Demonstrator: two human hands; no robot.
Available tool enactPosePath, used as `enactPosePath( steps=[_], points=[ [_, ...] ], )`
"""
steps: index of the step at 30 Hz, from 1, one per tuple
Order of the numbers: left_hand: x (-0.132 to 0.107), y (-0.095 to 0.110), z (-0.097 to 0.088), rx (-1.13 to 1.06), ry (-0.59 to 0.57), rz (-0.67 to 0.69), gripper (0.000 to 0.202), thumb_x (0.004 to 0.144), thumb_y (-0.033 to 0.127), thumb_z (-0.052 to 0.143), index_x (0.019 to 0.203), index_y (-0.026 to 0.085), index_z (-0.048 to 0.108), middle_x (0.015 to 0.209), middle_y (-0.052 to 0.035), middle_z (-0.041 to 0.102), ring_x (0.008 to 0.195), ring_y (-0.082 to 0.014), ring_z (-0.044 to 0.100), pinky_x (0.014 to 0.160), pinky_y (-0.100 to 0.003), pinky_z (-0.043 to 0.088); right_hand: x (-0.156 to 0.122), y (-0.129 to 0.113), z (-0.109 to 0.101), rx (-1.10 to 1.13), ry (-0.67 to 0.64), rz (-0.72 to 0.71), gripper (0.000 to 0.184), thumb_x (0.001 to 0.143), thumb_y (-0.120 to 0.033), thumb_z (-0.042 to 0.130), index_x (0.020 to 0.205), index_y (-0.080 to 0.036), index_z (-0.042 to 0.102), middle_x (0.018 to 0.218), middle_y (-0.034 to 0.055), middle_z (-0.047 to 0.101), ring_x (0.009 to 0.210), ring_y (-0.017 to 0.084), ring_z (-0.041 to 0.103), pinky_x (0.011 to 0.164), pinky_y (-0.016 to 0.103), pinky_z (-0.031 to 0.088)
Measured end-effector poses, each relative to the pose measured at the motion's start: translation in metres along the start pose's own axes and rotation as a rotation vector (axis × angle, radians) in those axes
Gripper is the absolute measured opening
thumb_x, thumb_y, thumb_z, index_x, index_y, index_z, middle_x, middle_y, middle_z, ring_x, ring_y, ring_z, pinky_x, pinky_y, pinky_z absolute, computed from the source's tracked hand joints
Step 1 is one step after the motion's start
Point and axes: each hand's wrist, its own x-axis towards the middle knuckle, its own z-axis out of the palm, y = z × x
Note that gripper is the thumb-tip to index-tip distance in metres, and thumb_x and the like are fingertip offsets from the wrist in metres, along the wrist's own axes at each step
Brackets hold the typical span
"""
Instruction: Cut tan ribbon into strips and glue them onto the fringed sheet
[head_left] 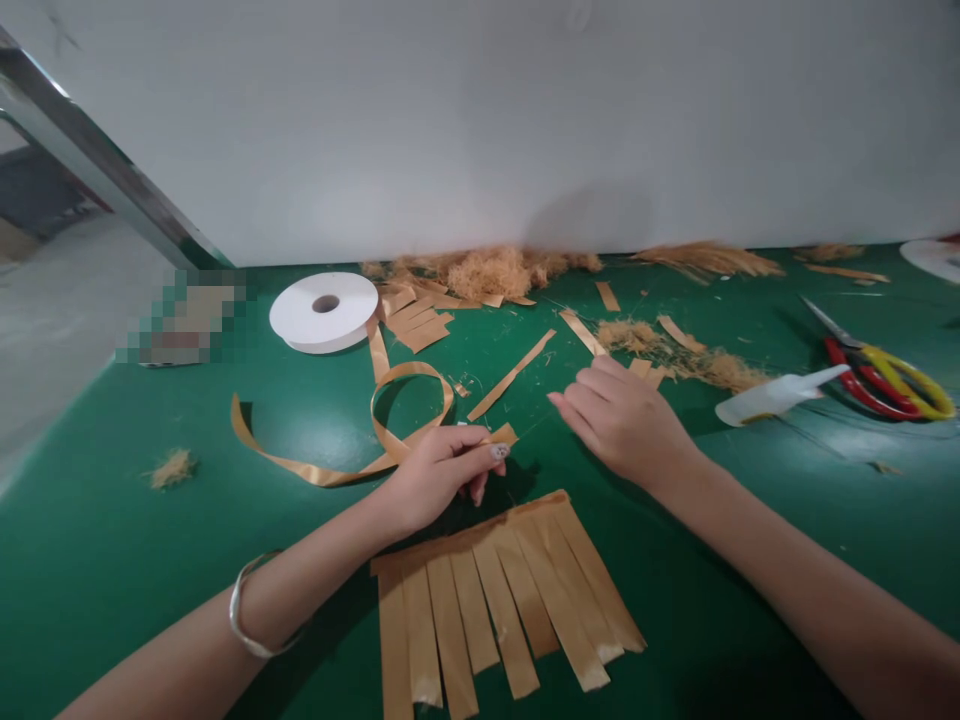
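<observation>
My left hand (442,470) pinches a short end of golden-brown ribbon (505,435) between thumb and fingers. My right hand (626,415) is closed to the right of it, and a fine thread (536,425) stretches from the ribbon end towards its fingertips. Below both hands lies a fringe of ribbon strips (487,600), joined side by side along a top band. A long curled ribbon (322,474) loops behind my left hand; its link to the held end is hidden by the hand.
On the green table (315,560) stand a white ribbon roll (345,300), piled frayed fibres (491,272) and cut ribbon pieces (420,325). To the right lie a white squeeze bottle (772,398) and red-and-yellow scissors (892,380). A pale wall (450,120) rises behind.
</observation>
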Motion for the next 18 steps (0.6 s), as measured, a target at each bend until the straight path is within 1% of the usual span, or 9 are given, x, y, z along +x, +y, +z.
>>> enactPosePath(
  steps=[1, 3, 5, 6, 9, 12, 14, 16, 18],
  points=[
    [0.0, 0.0, 0.0, 0.001, 0.0, 0.006, 0.029, 0.087, 0.033, 0.05, 0.067, 0.014, 0.057, 0.046, 0.0056, 0.049, 0.045, -0.0058, 0.048, 0.049, -0.018, 0.034, -0.001, 0.002, 0.003, -0.06, -0.009, -0.02, 0.037, 0.089, -0.027, 0.042, 0.052, -0.022, 0.043, 0.057, 0.0045, 0.041, 0.061, 0.018, 0.034, 0.061, 0.035, 0.032],
    [0.0, -0.001, 0.0, 0.01, 0.001, 0.015, 0.029, 0.087, 0.034, 0.049, 0.068, 0.014, 0.057, 0.047, 0.0055, 0.05, 0.045, -0.0059, 0.048, 0.05, -0.018, 0.035, -0.004, 0.001, 0.01, -0.078, -0.027, -0.027, 0.037, 0.091, -0.026, 0.038, 0.057, -0.02, 0.051, 0.059, 0.0069, 0.048, 0.065, 0.02, 0.04, 0.063, 0.036, 0.035],
    [-0.001, -0.001, 0.001, 0.016, 0.003, 0.021, 0.029, 0.087, 0.034, 0.049, 0.069, 0.014, 0.058, 0.047, 0.0054, 0.05, 0.046, -0.0062, 0.048, 0.05, -0.018, 0.035, -0.006, -0.002, 0.016, 0.016, -0.006, 0.021, 0.034, 0.092, -0.027, 0.038, 0.068, -0.018, 0.06, 0.067, 0.0087, 0.057, 0.071, 0.021, 0.046, 0.066, 0.037, 0.038],
    [-0.001, -0.001, 0.001, 0.016, 0.0, 0.023, 0.029, 0.087, 0.035, 0.049, 0.069, 0.014, 0.058, 0.047, 0.0053, 0.05, 0.046, -0.0063, 0.048, 0.05, -0.018, 0.035, -0.006, -0.004, 0.018, 0.096, 0.021, 0.074, 0.031, 0.092, -0.027, 0.04, 0.074, -0.017, 0.063, 0.071, 0.0091, 0.06, 0.075, 0.021, 0.049, 0.068, 0.037, 0.039],
    [0.0, 0.0, 0.002, 0.022, -0.02, 0.022, 0.029, 0.086, 0.035, 0.049, 0.069, 0.014, 0.058, 0.047, 0.0051, 0.05, 0.046, -0.0066, 0.048, 0.05, -0.019, 0.036, -0.005, -0.012, 0.02, 0.469, 0.067, 0.345, 0.024, 0.088, -0.033, 0.048, 0.092, -0.019, 0.068, 0.087, 0.0073, 0.066, 0.085, 0.021, 0.054, 0.072, 0.035, 0.042],
    [0.0, 0.0, 0.002, 0.038, -0.018, 0.023, 0.029, 0.086, 0.034, 0.049, 0.068, 0.014, 0.058, 0.047, 0.005, 0.05, 0.046, -0.0067, 0.048, 0.05, -0.019, 0.036, -0.002, -0.019, 0.019, 1.071, 0.005, 0.665, 0.025, 0.084, -0.04, 0.053, 0.097, -0.023, 0.067, 0.095, 0.0055, 0.066, 0.089, 0.018, 0.058, 0.065, 0.029, 0.043],
    [0.0, 0.0, 0.002, 0.033, -0.01, 0.032, 0.029, 0.086, 0.034, 0.049, 0.068, 0.014, 0.058, 0.047, 0.005, 0.05, 0.045, -0.0066, 0.048, 0.049, -0.019, 0.035, 0.001, -0.022, 0.019, 1.456, -0.062, 0.809, 0.023, 0.082, -0.04, 0.056, 0.094, -0.024, 0.067, 0.09, 0.0043, 0.065, 0.084, 0.016, 0.059, 0.057, 0.025, 0.041],
    [0.0, -0.001, 0.002, 0.022, -0.01, 0.043, 0.029, 0.086, 0.034, 0.049, 0.068, 0.014, 0.058, 0.047, 0.0051, 0.049, 0.045, -0.0064, 0.048, 0.049, -0.019, 0.035, 0.002, -0.025, 0.017, 1.68, -0.093, 0.851, 0.018, 0.081, -0.039, 0.058, 0.087, -0.023, 0.066, 0.08, 0.0017, 0.061, 0.078, 0.013, 0.058, 0.053, 0.022, 0.039],
    [0.0, 0.0, 0.002, 0.023, -0.011, 0.048, 0.029, 0.086, 0.035, 0.05, 0.069, 0.014, 0.059, 0.047, 0.0052, 0.049, 0.045, -0.0064, 0.047, 0.048, -0.018, 0.035, 0.002, -0.029, 0.016, 1.718, -0.072, 0.796, 0.017, 0.081, -0.038, 0.058, 0.08, -0.022, 0.062, 0.07, -0.0007, 0.054, 0.076, 0.012, 0.057, 0.051, 0.02, 0.038]
  ],
)
